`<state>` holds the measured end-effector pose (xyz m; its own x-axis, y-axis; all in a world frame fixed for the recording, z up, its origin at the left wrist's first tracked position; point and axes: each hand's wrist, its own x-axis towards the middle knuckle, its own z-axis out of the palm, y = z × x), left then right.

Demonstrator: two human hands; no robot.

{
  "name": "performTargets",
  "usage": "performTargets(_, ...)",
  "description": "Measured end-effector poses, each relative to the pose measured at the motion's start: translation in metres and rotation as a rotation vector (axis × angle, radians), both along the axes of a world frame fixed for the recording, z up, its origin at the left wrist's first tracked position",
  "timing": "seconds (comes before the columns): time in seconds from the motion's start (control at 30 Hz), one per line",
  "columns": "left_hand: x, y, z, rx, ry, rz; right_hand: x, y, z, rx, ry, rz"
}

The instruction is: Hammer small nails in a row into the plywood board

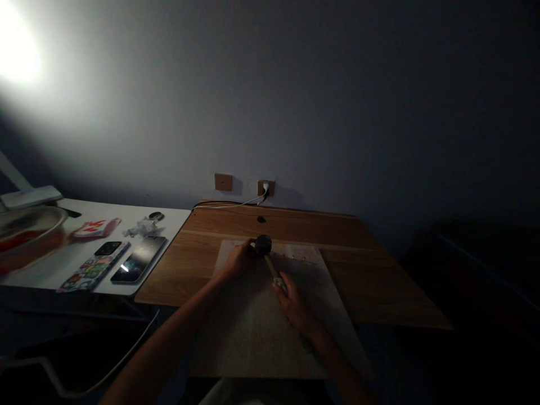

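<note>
My right hand (295, 306) is closed round the wooden handle of a small hammer (270, 264); its dark round head (263, 244) rests near the far edge of a pale stone slab (253, 332). My left hand (239, 260) lies on the slab just left of the hammer head, fingers curled close to it; what is under them is too dark to make out. Small crumbs (291, 257) are scattered on the slab to the right of the head.
The slab lies on a wooden desk (379, 270) against a wall with two sockets (265, 187); a white cable is plugged in. On the white table (50, 270) at left lie two phones (139, 259), a red packet (95, 228) and a bowl (25, 225).
</note>
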<state>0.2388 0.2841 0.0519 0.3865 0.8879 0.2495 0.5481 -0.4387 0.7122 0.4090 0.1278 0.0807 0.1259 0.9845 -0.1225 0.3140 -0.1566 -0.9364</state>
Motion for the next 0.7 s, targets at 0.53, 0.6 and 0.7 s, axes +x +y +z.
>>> performTargets(0.53,0.015,-0.059,0.033,0.662,0.455,-0.696,0.044,-0.02,0.015,-0.01,0.108,-0.098)
performTargets(0.6,0.02,-0.065,0.033,0.693,0.489,-0.705,0.046,-0.021,0.014,-0.03,0.127,-0.107)
performTargets(0.7,0.019,-0.062,0.033,0.684,0.523,-0.659,0.046,-0.023,0.014,-0.042,0.128,-0.097)
